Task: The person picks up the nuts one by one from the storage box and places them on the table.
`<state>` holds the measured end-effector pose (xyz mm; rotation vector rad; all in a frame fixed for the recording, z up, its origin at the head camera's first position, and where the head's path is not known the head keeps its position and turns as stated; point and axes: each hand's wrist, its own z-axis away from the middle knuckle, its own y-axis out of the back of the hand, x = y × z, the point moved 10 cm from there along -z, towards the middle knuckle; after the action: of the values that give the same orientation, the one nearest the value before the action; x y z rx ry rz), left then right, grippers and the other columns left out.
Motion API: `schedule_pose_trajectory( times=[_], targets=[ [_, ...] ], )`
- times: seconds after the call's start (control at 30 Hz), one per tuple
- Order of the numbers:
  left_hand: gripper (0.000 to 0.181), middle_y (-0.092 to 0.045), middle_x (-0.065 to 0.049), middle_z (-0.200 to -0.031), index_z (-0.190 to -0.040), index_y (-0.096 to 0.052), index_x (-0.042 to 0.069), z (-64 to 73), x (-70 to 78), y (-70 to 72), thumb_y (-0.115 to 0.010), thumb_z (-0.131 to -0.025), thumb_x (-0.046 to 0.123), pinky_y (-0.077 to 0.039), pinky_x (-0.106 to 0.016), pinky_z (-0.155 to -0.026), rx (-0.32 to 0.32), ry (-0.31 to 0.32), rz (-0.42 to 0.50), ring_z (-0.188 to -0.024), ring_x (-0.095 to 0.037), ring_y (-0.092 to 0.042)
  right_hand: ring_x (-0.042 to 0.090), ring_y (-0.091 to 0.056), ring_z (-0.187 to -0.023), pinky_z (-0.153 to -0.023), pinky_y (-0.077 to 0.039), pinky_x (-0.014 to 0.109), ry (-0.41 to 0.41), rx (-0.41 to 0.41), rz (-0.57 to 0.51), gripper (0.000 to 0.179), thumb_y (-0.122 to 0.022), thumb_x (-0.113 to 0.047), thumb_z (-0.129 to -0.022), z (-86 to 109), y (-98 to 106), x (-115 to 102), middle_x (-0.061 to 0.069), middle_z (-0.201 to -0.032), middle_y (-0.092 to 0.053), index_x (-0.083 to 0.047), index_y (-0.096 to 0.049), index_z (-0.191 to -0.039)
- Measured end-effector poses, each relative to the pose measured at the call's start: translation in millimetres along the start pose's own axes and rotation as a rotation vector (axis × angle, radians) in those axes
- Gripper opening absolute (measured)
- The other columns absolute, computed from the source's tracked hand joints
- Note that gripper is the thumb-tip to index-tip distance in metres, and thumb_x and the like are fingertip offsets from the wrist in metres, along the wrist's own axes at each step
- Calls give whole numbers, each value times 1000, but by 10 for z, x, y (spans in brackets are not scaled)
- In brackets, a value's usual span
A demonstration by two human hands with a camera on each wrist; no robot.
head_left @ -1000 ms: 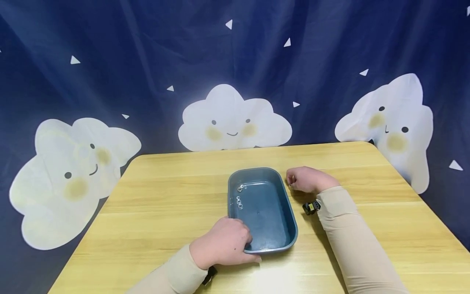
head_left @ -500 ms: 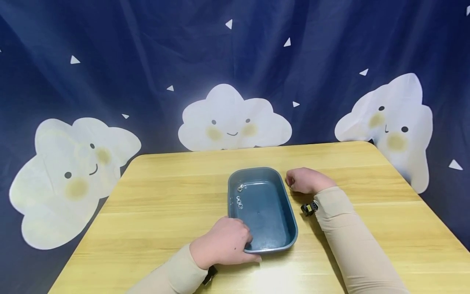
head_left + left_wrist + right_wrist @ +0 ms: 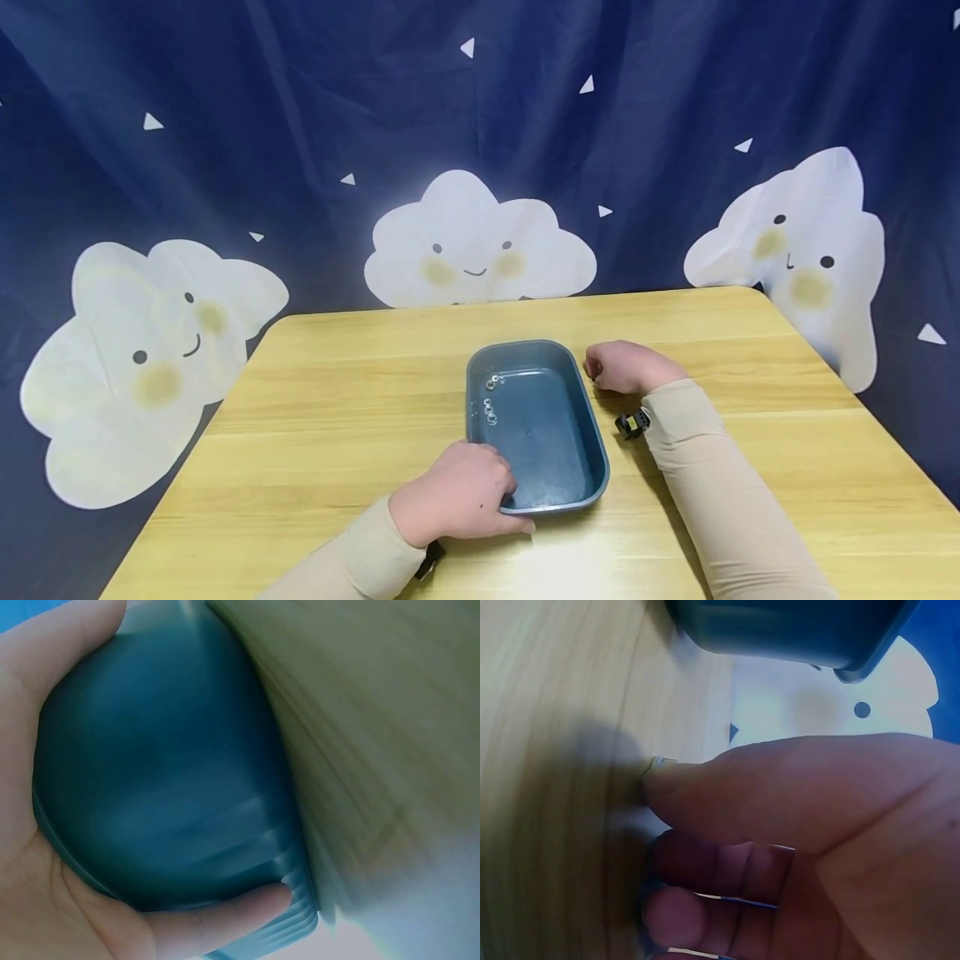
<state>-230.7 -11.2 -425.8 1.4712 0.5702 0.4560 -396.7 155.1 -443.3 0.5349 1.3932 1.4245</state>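
Observation:
My left hand [image 3: 461, 493] grips the near left corner of a dark blue plastic bin [image 3: 596, 442], fingers over the rim and thumb along the outer near wall. Its palm wraps the bin's ribbed wall [image 3: 172, 750] in the left wrist view. Several small shiny metal nuts [image 3: 490, 411] lie on the bin's floor by the left wall. Beyond the bin's right side, my right hand [image 3: 633, 367] is low at the tabletop with fingers curled. At its thumb tip the right wrist view shows a small shiny piece [image 3: 660, 760], pinched and mostly hidden.
Both hands work on a light wood table [image 3: 337, 392]. Behind it hangs a dark blue curtain [image 3: 420, 100] printed with white clouds. A black wrist camera [image 3: 632, 425] sits under the right cuff, close to the bin's right wall.
My right hand has shifted very slightly toward the bin over the last second and stays at the tabletop. The left hand, the bin and the nuts look unmoved.

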Motion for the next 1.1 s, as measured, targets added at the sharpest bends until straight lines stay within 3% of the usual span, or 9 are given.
schedule_pose_trajectory(
  times=[0.4, 0.67, 1.1],
  targets=[
    [54, -44, 17, -62, -59, -54, 28, 1, -1, 7, -62, -82, 76, -37, -30, -52, -7, 7, 8, -63, -8, -50, 21, -57, -79, -74, -47, 40, 7, 31, -51, 8, -68, -5, -87, 85, 133, -30, 0, -86, -63, -11, -65, -91],
    [56, -42, 17, -61, -57, -49, 27, 7, 4, 7, -61, -82, 76, -36, -28, -52, -5, 5, 1, -60, -7, -46, 22, -58, -81, -78, -48, 43, 43, 46, -38, 8, -68, -4, -86, 127, 196, -76, 1, -87, -63, -10, -64, -91],
    [55, -43, 17, -60, -57, -52, 28, 6, 17, 11, -62, -82, 75, -35, -29, -50, 6, -6, -4, -60, -8, -50, 23, -58, -81, -79, -48, 43, 44, 65, 16, 7, -69, -10, -88, 194, 301, -157, 2, -87, -64, -11, -64, -92]
  ],
)
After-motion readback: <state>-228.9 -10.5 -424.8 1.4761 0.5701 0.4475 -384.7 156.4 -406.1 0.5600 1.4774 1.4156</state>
